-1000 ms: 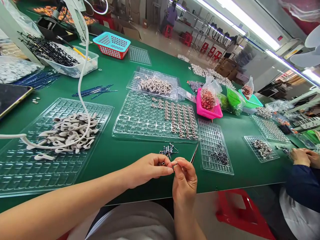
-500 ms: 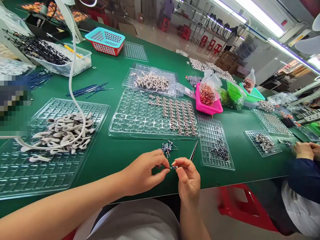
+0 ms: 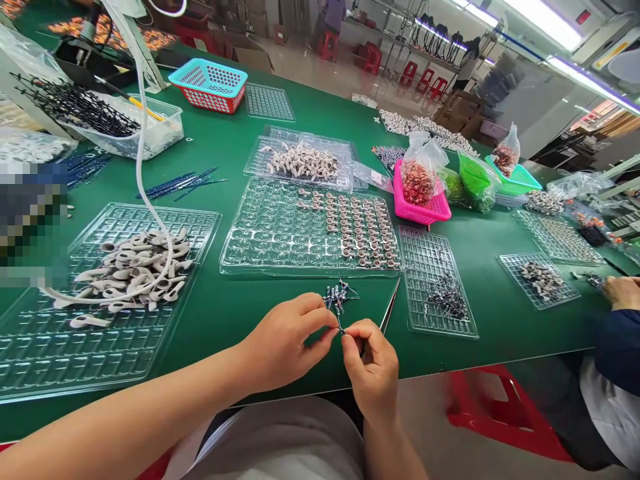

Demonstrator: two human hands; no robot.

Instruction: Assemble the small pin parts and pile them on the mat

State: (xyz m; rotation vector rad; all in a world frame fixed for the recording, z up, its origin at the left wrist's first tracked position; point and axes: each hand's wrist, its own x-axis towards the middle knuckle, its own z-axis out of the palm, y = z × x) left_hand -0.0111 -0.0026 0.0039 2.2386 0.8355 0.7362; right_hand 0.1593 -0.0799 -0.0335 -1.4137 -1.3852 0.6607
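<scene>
Close to the table's front edge, my left hand (image 3: 295,343) and my right hand (image 3: 373,367) meet, each closed in a pinch. Between their fingertips is a small circuit board with thin wires (image 3: 342,330), mostly covered by the fingers. A little pile of similar wired circuit boards (image 3: 340,293) lies just beyond them. Metal tweezers (image 3: 391,305) rest beside my right hand, partly behind it. Past the pile lies a clear blister tray (image 3: 270,230), its right part filled with rows of pale earbud shells (image 3: 367,230).
Loose earbud shells (image 3: 135,267) are heaped on a tray at left, with a white cable (image 3: 141,160) across them. Another tray (image 3: 417,310) at right holds small dark parts. A pink basket (image 3: 423,212) stands behind it. A co-worker's hand (image 3: 623,292) is at far right.
My right hand has turned inward, its fingers more curled, and the hands are closer together. The small board now shows less between the fingertips. The view has shifted slightly.
</scene>
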